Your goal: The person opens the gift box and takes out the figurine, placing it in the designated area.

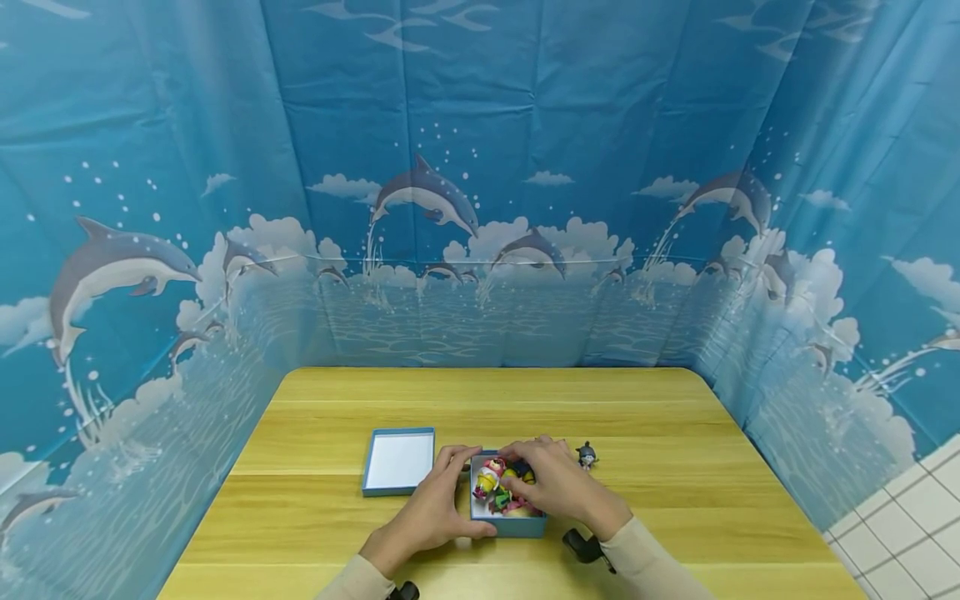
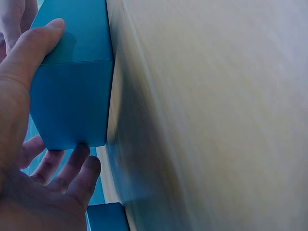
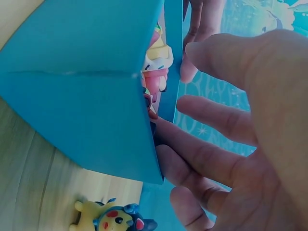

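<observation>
A blue box [image 1: 517, 527], open at the top, stands on the table with several small colourful figurines [image 1: 490, 475] inside. My left hand [image 1: 442, 504] grips the box at its left side; in the left wrist view its thumb presses the near wall and the fingers meet the adjoining side. Over the right part of the box is my right hand [image 1: 558, 483], its thumb above the figurines. In the right wrist view, its spread fingers reach to the rim, some fingertips touching it. No figurine shows between thumb and fingers. The hand hides part of the contents.
Left of the box lies a shallow blue lid [image 1: 399, 460], white inside up. A dark-capped figurine [image 1: 587, 455] stands right of the right hand. A yellow figurine [image 3: 108, 219] is beside the box in the right wrist view. A dolphin-print curtain [image 1: 480, 317] surrounds the wooden table [image 1: 300, 500].
</observation>
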Tool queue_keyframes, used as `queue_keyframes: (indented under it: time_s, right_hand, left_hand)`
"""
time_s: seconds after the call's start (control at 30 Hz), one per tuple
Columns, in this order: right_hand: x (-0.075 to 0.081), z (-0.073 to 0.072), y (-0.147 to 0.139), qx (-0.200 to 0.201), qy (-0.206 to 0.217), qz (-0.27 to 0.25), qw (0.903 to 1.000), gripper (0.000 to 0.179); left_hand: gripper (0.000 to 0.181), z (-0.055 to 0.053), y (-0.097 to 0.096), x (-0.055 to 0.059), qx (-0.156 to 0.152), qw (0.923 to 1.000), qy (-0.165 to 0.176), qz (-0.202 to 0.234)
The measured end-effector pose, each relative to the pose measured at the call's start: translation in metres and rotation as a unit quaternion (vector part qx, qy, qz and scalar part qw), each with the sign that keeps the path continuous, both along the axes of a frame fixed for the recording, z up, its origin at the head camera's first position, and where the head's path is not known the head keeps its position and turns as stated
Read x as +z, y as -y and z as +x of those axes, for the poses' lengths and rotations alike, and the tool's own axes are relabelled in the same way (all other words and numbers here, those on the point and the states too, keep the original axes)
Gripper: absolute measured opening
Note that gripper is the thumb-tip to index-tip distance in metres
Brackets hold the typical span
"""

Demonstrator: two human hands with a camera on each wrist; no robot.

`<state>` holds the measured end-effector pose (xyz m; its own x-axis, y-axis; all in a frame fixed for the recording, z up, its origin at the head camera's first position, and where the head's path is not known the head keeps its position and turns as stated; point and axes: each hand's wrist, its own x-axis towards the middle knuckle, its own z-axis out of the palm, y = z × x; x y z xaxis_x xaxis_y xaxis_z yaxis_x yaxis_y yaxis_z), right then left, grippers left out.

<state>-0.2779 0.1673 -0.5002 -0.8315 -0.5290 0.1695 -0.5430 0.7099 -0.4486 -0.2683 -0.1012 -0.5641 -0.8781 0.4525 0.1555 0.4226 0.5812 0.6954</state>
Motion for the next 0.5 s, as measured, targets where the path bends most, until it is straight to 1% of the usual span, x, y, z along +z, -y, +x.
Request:
queue_keyframes:
  time_s: [0.2, 0.4, 0.5]
  right_hand:
    - [0.0007, -0.0006, 0.0040, -0.003, 0.007, 0.003, 1.0000, 0.037]
    - [-0.0031, -0.0023, 0.0050, 0.004, 0.003, 0.001, 1.0000, 0.036]
    - [-0.0040, -0.0018, 0.0058, -0.002, -0.001, 0.005, 1.0000, 0.034]
  left_hand:
    - [0.123, 0.0000, -0.0006, 0.0007, -0.001, 1.0000, -0.006, -0.003]
    - [0.123, 0.0015, -0.0009, 0.0014, 0.000, 1.0000, -0.005, -0.004]
    - [0.123, 0.0022, -0.0011, 0.0016, 0.000, 1.0000, -0.005, -0.004]
